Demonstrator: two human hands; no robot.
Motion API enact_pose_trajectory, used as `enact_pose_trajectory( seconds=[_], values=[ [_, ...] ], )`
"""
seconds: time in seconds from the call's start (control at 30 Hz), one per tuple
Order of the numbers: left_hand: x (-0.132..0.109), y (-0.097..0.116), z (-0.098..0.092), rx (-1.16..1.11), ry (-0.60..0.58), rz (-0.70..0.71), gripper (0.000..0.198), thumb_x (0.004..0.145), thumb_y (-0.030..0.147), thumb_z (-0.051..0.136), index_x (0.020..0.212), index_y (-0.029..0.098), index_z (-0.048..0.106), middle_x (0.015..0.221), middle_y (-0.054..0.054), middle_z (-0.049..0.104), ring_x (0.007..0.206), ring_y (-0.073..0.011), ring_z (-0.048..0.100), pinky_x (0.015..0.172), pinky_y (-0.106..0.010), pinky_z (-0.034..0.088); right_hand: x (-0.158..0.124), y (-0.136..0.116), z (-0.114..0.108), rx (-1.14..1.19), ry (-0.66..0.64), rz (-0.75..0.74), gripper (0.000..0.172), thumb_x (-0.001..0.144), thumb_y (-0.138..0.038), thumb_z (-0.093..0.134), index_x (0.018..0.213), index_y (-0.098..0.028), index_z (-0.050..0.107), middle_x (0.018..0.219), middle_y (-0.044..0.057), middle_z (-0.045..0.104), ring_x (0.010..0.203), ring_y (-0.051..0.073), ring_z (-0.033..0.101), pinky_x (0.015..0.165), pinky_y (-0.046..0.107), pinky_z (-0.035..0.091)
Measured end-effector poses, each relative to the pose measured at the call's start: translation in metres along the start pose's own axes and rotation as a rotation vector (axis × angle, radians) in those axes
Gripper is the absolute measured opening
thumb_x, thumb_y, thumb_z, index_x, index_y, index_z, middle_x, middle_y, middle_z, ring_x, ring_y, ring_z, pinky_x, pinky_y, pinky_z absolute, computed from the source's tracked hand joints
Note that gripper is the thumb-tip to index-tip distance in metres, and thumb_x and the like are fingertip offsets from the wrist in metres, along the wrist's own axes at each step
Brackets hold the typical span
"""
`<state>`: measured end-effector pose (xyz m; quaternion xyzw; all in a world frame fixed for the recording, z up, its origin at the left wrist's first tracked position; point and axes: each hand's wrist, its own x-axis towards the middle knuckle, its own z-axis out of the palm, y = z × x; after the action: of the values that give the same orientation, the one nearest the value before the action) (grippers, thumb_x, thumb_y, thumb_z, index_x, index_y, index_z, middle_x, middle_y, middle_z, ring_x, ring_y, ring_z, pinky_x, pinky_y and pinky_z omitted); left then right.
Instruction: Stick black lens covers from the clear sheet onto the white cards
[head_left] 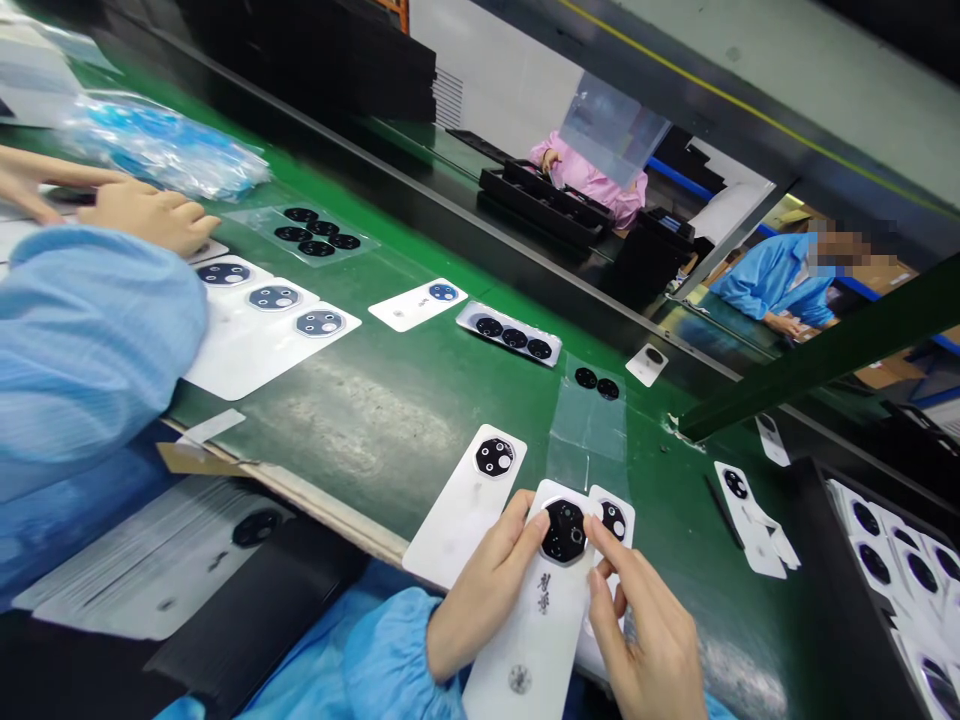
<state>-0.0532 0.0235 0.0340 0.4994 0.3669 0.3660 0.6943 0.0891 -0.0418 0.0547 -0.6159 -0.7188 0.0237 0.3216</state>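
Note:
A white phone back cover (pixel 534 640) with a black camera lens plate (pixel 564 531) at its top is tilted up in front of me. My left hand (pixel 491 590) grips its left edge, the thumb resting beside the lens plate. With bent fingers my right hand (pixel 649 635) holds the right side, its index fingertip at the plate's right rim. Partly hidden behind my right hand is another white back cover (pixel 613 505). Left of my hands, a white back cover with a camera cutout plate (pixel 469 510) lies at the table edge. Clear film (pixel 585 440) with two black lens plates lies beyond.
A co-worker's blue sleeve (pixel 90 340) and hand (pixel 150 215) reach in at left over several white covers (pixel 255 350). A small tray (pixel 510 335) holds three lens plates. A black box of covers (pixel 817 600) stands right, near a green post (pixel 825 345). Other people sit across.

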Motion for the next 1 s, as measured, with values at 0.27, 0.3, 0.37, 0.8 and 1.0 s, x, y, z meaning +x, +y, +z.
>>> enact_pose_trajectory(
  seconds=[0.27, 0.3, 0.37, 0.8, 1.0],
  values=[
    [0.0, -0.006, -0.001, 0.052, 0.001, 0.016, 0.018, 0.09, 0.038, 0.041, 0.091, 0.021, 0.044, 0.087, 0.001, 0.055, 0.085, -0.0173, 0.053, 0.08, -0.027, 0.041, -0.001, 0.0, -0.001, -0.034, -0.016, -0.007, 0.035, 0.089, -0.017, 0.041, 0.121, -0.015, 0.055, 0.097, 0.011, 0.069, 0.083, 0.02, 0.065, 0.067, 0.03, 0.054],
    [0.0, -0.006, -0.001, 0.057, 0.007, 0.009, 0.018, 0.09, 0.038, 0.041, 0.09, 0.021, 0.045, 0.086, 0.001, 0.055, 0.085, -0.0172, 0.053, 0.079, -0.027, 0.041, 0.0, 0.0, -0.001, -0.038, -0.016, -0.01, 0.035, 0.089, -0.017, 0.041, 0.121, -0.015, 0.055, 0.098, 0.011, 0.069, 0.083, 0.02, 0.066, 0.067, 0.03, 0.054],
    [-0.001, -0.004, -0.002, 0.051, 0.016, 0.002, 0.017, 0.09, 0.038, 0.041, 0.088, 0.021, 0.045, 0.086, 0.001, 0.054, 0.085, -0.0169, 0.052, 0.08, -0.026, 0.04, 0.001, -0.002, -0.002, -0.041, -0.006, -0.022, 0.034, 0.089, -0.016, 0.041, 0.121, -0.016, 0.054, 0.101, 0.011, 0.068, 0.081, 0.019, 0.066, 0.066, 0.029, 0.053],
    [0.0, 0.001, -0.006, -0.063, -0.043, -0.043, 0.021, 0.09, 0.041, 0.04, 0.089, 0.02, 0.046, 0.083, 0.001, 0.052, 0.08, -0.0159, 0.05, 0.077, -0.027, 0.04, 0.018, 0.015, -0.013, 0.114, 0.005, 0.172, 0.031, 0.088, -0.025, 0.049, 0.117, -0.019, 0.055, 0.107, 0.012, 0.06, 0.074, 0.016, 0.059, 0.052, 0.024, 0.049],
    [-0.002, 0.002, -0.003, -0.15, -0.054, -0.097, 0.024, 0.09, 0.044, 0.041, 0.089, 0.02, 0.045, 0.075, 0.003, 0.05, 0.068, -0.013, 0.048, 0.065, -0.024, 0.039, 0.031, 0.017, -0.005, 0.763, -0.257, 0.65, 0.034, 0.081, -0.046, 0.056, 0.092, -0.014, 0.059, 0.058, -0.001, 0.056, 0.049, 0.012, 0.054, 0.047, 0.024, 0.046]
  ],
)
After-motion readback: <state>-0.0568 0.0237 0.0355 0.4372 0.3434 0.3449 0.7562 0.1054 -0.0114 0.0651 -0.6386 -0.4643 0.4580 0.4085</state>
